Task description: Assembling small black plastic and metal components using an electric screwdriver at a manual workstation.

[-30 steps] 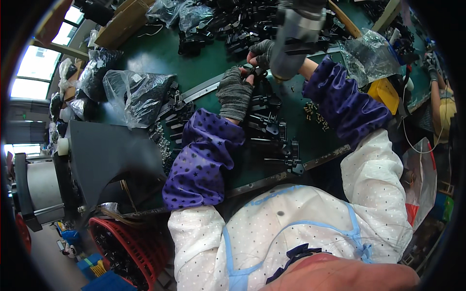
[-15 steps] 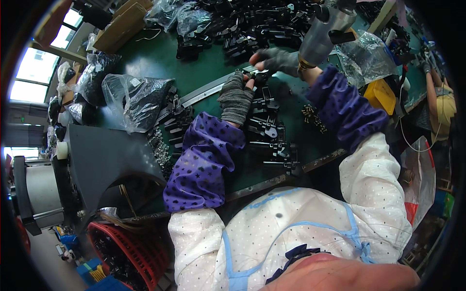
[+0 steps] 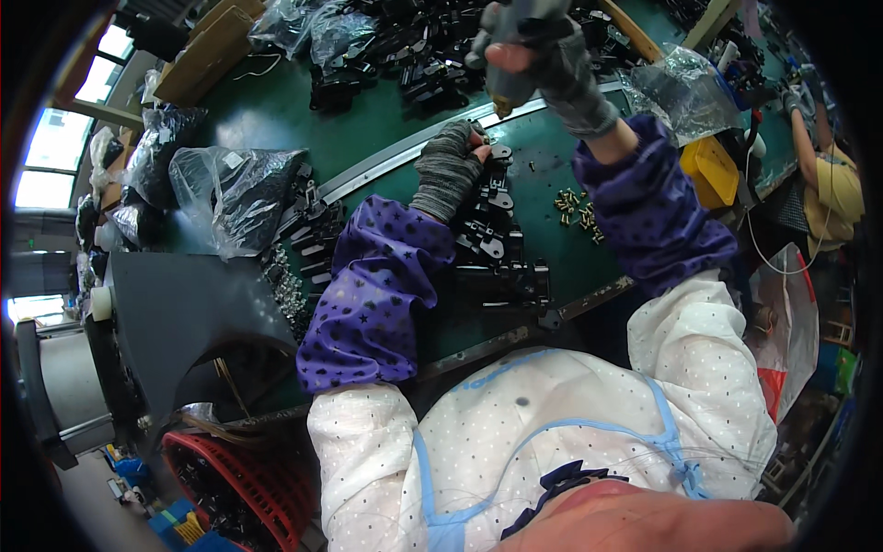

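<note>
My right hand [image 3: 572,85], in a grey fingerless glove, is wrapped round a grey power screwdriver [image 3: 512,85] with a brass-coloured nose pointing down. Just below and left of that nose, my left hand [image 3: 444,166] in a striped knit glove is closed, its thumb and finger pinching the end of a black metal bracket [image 3: 499,153]. A long pale metal rail [image 3: 372,171] runs behind both hands. Nearer me, a row of black metal fittings [image 3: 487,244] with silvery tabs lies on the green table. Small brass screws [image 3: 568,204] are scattered right of them.
Black metal parts [image 3: 414,55] are heaped at the back. Clear plastic bags [image 3: 230,198] lie to the left, by a grey panel [image 3: 189,304] and silvery small hardware [image 3: 287,294]. A yellow bin [image 3: 708,173] stands right; a red basket [image 3: 235,483] is below. Another person [image 3: 832,184] works at far right.
My right hand has closed round the screwdriver and brought it left, over the rail near my left hand. The left hand stays at the bracket. The whole view has shifted slightly.
</note>
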Demonstrator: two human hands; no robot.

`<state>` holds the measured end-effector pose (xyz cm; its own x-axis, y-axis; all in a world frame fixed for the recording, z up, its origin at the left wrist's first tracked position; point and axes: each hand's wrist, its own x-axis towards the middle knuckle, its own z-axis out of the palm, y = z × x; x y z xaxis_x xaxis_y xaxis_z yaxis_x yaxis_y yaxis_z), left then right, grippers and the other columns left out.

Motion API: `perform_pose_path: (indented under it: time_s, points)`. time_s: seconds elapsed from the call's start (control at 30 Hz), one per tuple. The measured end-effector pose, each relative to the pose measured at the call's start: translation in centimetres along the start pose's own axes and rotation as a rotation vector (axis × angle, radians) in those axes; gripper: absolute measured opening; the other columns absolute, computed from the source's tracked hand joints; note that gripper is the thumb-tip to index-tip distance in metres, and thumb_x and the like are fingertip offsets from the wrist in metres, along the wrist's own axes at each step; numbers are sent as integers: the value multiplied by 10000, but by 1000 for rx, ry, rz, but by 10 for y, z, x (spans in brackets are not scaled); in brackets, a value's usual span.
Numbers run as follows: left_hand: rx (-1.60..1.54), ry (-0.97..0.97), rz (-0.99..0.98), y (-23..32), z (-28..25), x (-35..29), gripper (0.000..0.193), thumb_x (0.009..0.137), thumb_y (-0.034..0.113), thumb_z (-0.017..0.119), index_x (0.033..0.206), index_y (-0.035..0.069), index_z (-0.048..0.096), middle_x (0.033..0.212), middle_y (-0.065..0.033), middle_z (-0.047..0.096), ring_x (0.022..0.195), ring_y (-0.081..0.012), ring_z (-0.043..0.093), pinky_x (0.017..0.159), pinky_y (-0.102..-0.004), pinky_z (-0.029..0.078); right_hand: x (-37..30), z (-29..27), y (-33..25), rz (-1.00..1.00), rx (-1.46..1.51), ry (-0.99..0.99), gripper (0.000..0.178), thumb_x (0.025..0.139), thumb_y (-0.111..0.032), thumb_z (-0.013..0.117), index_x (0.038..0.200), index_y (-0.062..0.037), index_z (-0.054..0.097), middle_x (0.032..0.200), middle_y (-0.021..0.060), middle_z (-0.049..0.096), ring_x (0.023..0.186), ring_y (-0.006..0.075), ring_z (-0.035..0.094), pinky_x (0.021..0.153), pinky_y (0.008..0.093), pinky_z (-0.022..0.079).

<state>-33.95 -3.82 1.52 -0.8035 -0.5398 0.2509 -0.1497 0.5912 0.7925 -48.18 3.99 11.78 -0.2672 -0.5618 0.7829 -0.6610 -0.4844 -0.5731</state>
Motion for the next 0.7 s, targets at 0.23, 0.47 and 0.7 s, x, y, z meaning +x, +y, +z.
perform_pose_path:
  time_s: [0.23,0.47,0.7]
  points:
    - [-17,29,26,-7,4,1,162,699,75,701,763,33,559,704,-87,594,657,-178,584,635,-295,465,-5,23,29,358,633,130,348,752,-163,673,1023,-21,508,797,50,569,655,171,602,561,314,508]
    - [22,27,30,-6,5,0,163,701,74,698,787,49,561,744,-94,608,687,-200,609,650,-300,473,-17,19,38,529,845,-8,415,769,-313,642,1047,-46,488,868,67,565,681,206,630,594,334,535]
    - [67,58,134,-8,7,1,162,706,70,688,813,58,566,759,-96,609,729,-213,617,674,-304,476,-13,24,32,447,782,120,420,778,-207,669,1093,-37,449,813,63,566,635,200,601,539,340,519]
